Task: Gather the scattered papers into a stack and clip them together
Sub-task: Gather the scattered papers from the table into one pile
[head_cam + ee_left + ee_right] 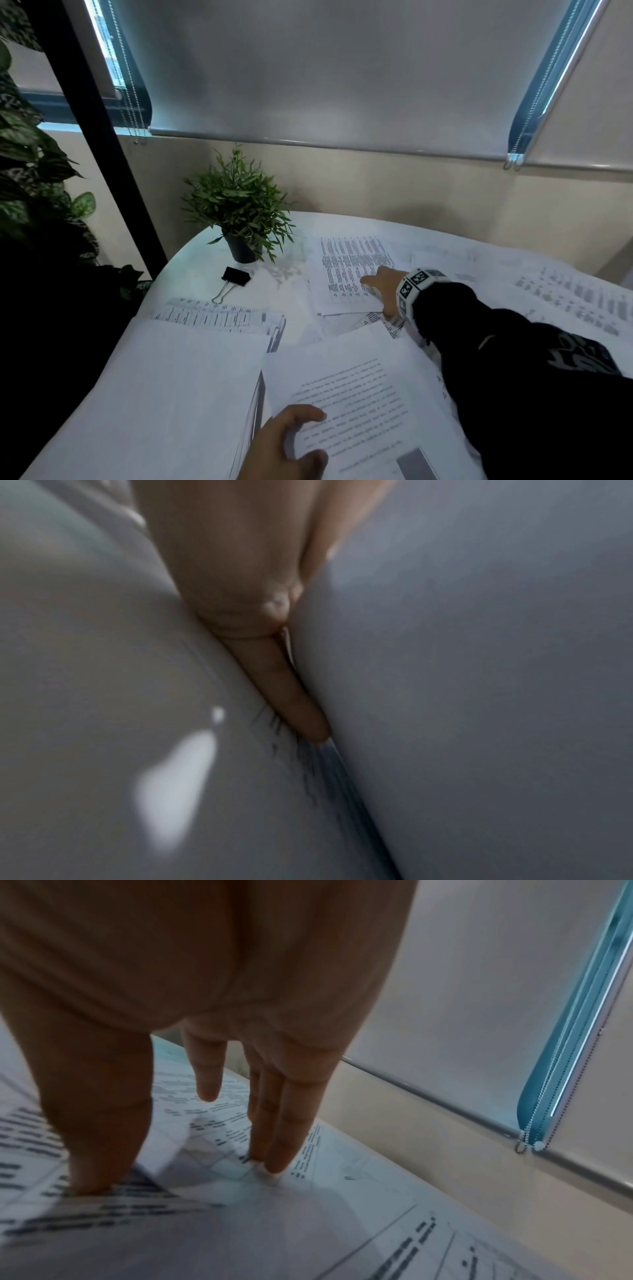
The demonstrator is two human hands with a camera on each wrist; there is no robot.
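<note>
Printed sheets lie scattered over a round white table [205,253]. My right hand [380,284] reaches out to a far sheet with columns of text [346,267]. Its fingers [281,1139] are straight, with the tips pressing on paper [342,1218], and the thumb presses a neighbouring sheet. Near the bottom edge, my left hand [291,442] curls over the left edge of a printed sheet [359,404]; in the left wrist view a finger [294,696] is wedged between two paper surfaces. A black binder clip [236,275] lies by itself on the table at the left.
A large blank-topped pile of sheets [171,394] covers the near left of the table, with a printed table page [219,315] behind it. A small potted plant [239,212] stands just behind the clip. More papers [565,298] spread to the far right. Wall and blinds close the back.
</note>
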